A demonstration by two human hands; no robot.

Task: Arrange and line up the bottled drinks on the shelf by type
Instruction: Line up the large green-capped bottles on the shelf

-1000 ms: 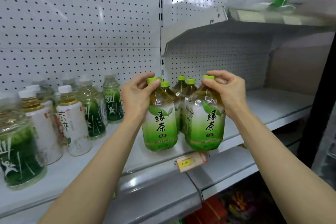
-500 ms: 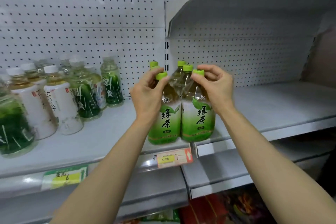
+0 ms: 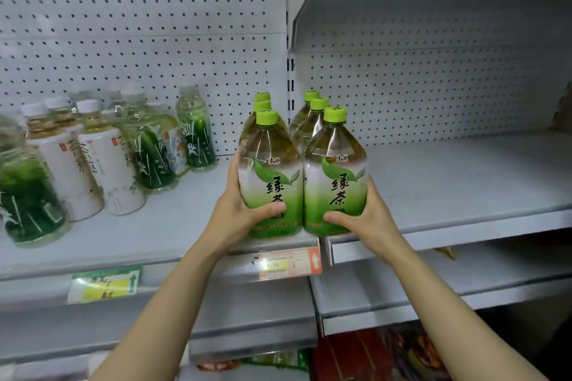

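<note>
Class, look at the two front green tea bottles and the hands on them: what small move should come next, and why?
Probably let go and turn to the mixed bottles on the left. The left hand and right hand grip the front green tea bottles low on their labels, side by side at the shelf edge, with green caps lined up behind in two rows.

Clear glossy plastic green-tea bottles [image 3: 270, 182], smooth film labels. Matt painted metal shelf [image 3: 448, 195]; perforated metal back panel [image 3: 139, 25]. Glossy paper price tag [image 3: 289, 261].
</note>
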